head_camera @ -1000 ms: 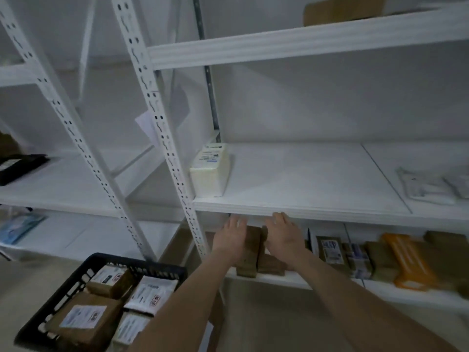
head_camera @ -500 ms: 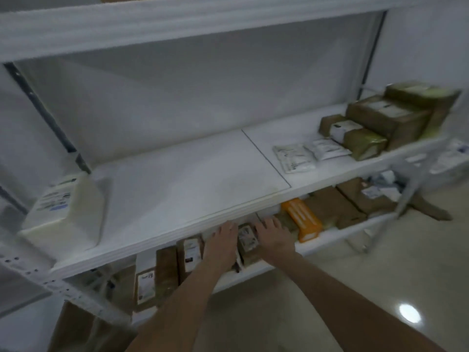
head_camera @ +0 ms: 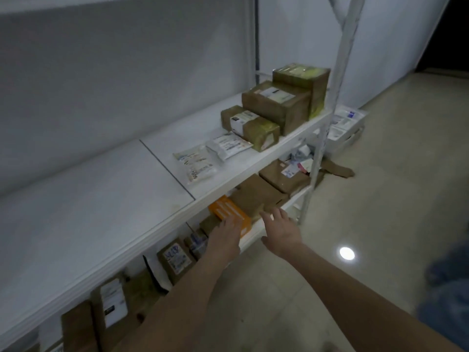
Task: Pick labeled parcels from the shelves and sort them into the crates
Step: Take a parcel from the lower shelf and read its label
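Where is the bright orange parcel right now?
In the head view the orange parcel lies on the lower shelf, mid-frame, its near end under the left hand, a brown parcel on its right.

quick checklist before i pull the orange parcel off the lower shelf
1. Left hand at the orange parcel: ok, straight fingers over it, no grip yet.
2. Right hand free: ok, open, holding nothing.
3. Orange parcel's label readable: cannot tell, blurred.
4. Clearance from the brown parcel beside it: cannot tell, they sit close.
5. Crate in sight: not ok, none in this view.
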Available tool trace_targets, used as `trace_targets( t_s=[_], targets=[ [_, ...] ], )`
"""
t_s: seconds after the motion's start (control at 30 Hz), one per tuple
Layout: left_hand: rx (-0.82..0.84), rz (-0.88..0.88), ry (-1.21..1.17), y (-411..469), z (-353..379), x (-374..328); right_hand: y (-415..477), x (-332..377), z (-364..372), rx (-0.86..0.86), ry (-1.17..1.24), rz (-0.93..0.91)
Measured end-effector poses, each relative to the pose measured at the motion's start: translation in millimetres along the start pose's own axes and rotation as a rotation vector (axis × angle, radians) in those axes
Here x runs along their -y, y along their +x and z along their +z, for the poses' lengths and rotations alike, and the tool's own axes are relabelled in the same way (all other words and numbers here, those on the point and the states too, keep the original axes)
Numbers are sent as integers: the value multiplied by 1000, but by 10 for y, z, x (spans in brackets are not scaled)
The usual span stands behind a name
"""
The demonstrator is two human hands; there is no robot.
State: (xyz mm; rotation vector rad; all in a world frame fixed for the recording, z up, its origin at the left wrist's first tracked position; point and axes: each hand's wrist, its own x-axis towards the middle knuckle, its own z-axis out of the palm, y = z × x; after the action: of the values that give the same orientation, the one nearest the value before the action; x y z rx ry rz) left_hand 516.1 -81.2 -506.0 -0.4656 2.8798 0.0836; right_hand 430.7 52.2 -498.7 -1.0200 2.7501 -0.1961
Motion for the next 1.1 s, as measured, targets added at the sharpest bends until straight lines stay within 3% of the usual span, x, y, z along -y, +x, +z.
trace_targets(
  t_s=[0.43,0.73,0.93,1.1],
  targets=[
    [122,-60,-139,1928,140,-2023,1093,-2528,7,89,36,21],
    [149,-98,-204,3295,486,-2346,2278,-3244,275,157,25,-1],
    [267,-188,-263,4085,923,-2361,3101,-3679,666,238,31,-4],
    [243,-283,-287,4641,1217,-2314,3662,-3906,1037,284,35,-56]
  ],
)
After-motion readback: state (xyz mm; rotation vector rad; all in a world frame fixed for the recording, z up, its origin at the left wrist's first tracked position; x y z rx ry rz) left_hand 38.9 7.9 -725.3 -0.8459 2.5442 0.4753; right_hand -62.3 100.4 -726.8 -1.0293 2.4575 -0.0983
